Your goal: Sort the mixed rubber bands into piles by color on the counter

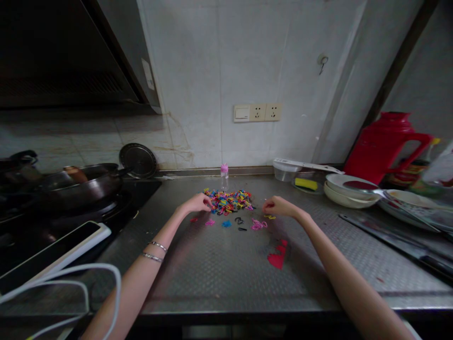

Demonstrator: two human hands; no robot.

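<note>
A heap of small rubber bands (231, 202) in many colours lies on the metal counter. At its left edge my left hand (197, 204) reaches in with the fingertips pressed together; what they pinch is too small to tell. My right hand (281, 207) is right of the heap, fingers curled closed, just above a few yellow rubber bands (269, 217). Sorted in front of the heap are pink rubber bands (259, 224), a smaller pink group (210, 222), blue rubber bands (226, 224), black rubber bands (239, 220) and a few red ones (194, 219).
Behind the heap stands a small clear bottle (224, 177) with a pink top. A red patch (278, 255) marks the counter. A pan (81, 184) and a white-edged device (56, 255) with cables are left; bowls (350, 196), a knife (396, 243) and a red thermos (380, 146) stand right.
</note>
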